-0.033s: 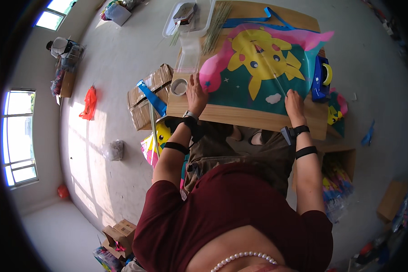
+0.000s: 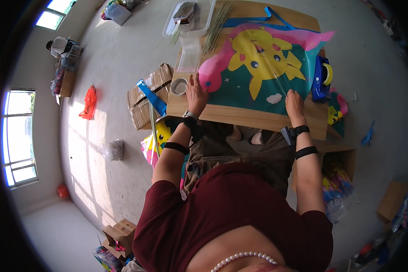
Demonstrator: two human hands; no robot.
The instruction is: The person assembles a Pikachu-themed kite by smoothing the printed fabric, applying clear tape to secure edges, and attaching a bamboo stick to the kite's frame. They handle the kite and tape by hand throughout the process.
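A thin printed sheet [image 2: 235, 99], green and pink with a big yellow cartoon figure, lies spread over the wooden table. My left hand [image 2: 196, 95] rests flat at its left side by the pink lobe, fingers apart and holding nothing. At the sheet's near edge, towards the right, my right hand [image 2: 294, 105] is closed in a pinch on it. A thin pale line runs up the sheet from those fingers; whether it is a rod or a crease I cannot tell. Close to my left hand sits a roll of tape [image 2: 179, 86].
A blue tape dispenser [image 2: 321, 84] stands at the table's [image 2: 249, 115] right edge. Thin sticks [image 2: 216, 27], a clear plastic tray [image 2: 206, 27] and a blue strap [image 2: 247, 21] lie at the back. Cardboard boxes [image 2: 156, 81] stand left of the table; an open carton [image 2: 347, 161] is at right.
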